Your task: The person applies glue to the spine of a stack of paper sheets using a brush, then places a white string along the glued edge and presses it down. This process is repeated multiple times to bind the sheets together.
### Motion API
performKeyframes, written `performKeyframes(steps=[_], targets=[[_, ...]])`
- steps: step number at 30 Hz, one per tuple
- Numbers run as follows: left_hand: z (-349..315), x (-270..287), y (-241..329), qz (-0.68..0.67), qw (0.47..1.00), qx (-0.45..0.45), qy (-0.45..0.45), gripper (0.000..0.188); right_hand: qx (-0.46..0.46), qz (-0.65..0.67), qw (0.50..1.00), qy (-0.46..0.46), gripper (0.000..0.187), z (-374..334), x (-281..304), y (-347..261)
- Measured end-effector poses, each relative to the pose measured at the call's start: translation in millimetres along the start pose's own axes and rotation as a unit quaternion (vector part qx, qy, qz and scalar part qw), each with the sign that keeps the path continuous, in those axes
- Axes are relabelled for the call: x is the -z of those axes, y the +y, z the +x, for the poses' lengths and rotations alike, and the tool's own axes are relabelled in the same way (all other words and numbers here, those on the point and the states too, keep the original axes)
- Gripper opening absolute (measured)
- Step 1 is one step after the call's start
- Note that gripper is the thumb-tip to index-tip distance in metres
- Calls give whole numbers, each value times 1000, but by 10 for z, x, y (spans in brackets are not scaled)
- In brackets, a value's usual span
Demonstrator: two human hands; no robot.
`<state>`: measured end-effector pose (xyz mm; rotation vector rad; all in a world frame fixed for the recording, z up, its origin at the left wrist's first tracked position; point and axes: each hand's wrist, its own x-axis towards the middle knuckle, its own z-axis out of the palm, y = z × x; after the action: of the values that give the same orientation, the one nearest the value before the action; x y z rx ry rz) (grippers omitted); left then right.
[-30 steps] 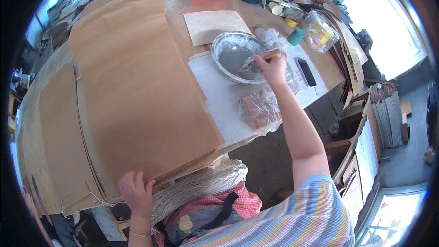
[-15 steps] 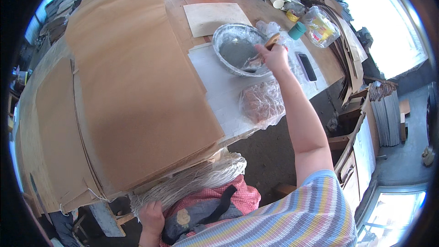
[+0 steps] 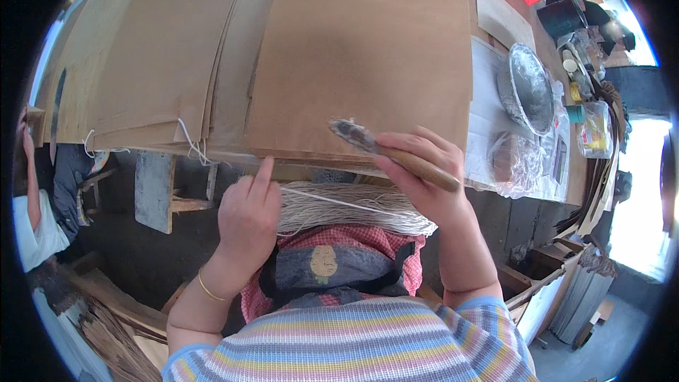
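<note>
String [image 3: 361, 218] lies in a pale bundle between the lap and the counter [image 3: 578, 159]. The left hand [image 3: 247, 216] points its index finger at the counter's edge, the others curled; whether they grip the loose strand [image 3: 325, 198] cannot be told. The right hand [image 3: 440, 198] has its fingers closed around a brush [image 3: 428, 171], bristles over brown paper [image 3: 368, 49]. Beyond, a clear bag [image 3: 529, 170] holds a brown block [image 3: 503, 155]; a plastic-lined bowl [image 3: 504, 88] has greyish contents. Half a second ago, the brush was at the bowl and the left hand at the string.
</note>
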<state>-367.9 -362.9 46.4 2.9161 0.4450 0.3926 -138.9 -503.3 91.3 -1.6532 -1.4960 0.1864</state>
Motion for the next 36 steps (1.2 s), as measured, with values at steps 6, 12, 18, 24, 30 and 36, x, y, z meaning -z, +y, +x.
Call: performKeyframes(steps=[6, 12, 18, 24, 30, 36], targets=[[180, -155, -9, -10, 998, 18, -65, 7, -38, -18, 998, -54, 11, 272, -333, 35], [163, -252, -34, 3, 998, 12, -65, 8, -109, 24, 993, -24, 11, 295, -386, -147], [172, -300, -55, 7, 996, 21, -83, 6, -312, 16, 949, 36, 12, 135, -234, -5], [197, -315, -7, 40, 996, 2, -79, 6, -326, -155, 931, 58, 16, -337, 452, 349], [264, -293, 12, 35, 993, 18, -115, 9, -291, -289, 911, 35, 21, -237, 475, 428], [211, -289, 21, 7, 992, 28, -119, 6, -274, 97, 875, 388, 17, -917, 1412, 357]])
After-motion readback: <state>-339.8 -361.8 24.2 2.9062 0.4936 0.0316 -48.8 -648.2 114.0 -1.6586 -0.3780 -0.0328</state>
